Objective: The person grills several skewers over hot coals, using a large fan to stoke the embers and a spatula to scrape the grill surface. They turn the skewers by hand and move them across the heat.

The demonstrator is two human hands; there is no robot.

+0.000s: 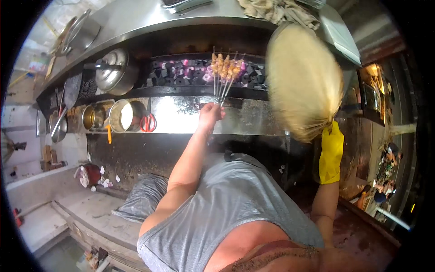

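My bare left hand [211, 114] grips the lower ends of several metal skewers [221, 91]. Browned meat pieces [225, 66] on their far ends lie over the charcoal [195, 72], part of which glows pinkish. At the right, my right hand [332, 136], in a yellow rubber glove, is closed on the gathered handle end of a large straw-coloured hand fan [304, 81]. The fan is blurred and stands to the right of the skewers, hiding the right end of the long grill trough [204, 91].
Left of the coals sits a lidded metal pot [114, 71]. Nearer stand metal pots [121, 116], red-handled scissors [148, 123] and an orange-handled tool [109, 133]. A crumpled cloth [282, 10] lies on the back ledge. Two people [390, 154] are far off at the right.
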